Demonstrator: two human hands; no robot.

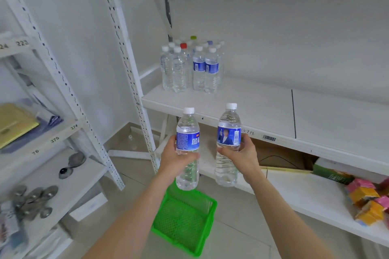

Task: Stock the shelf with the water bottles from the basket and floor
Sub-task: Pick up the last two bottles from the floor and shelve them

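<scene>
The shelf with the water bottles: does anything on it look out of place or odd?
Mostly it is tidy: the bottles stand upright in a group at the back left of the shelf. Two caps differ from the white ones, a red cap and a green cap further back, so those bottles may be another product. Nothing looks spilled or fallen.

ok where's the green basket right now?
In the head view the green basket sits on the floor at bottom centre, below and between the two forearms, in front of the lowest shelf. No bottles are visible in it.
</scene>
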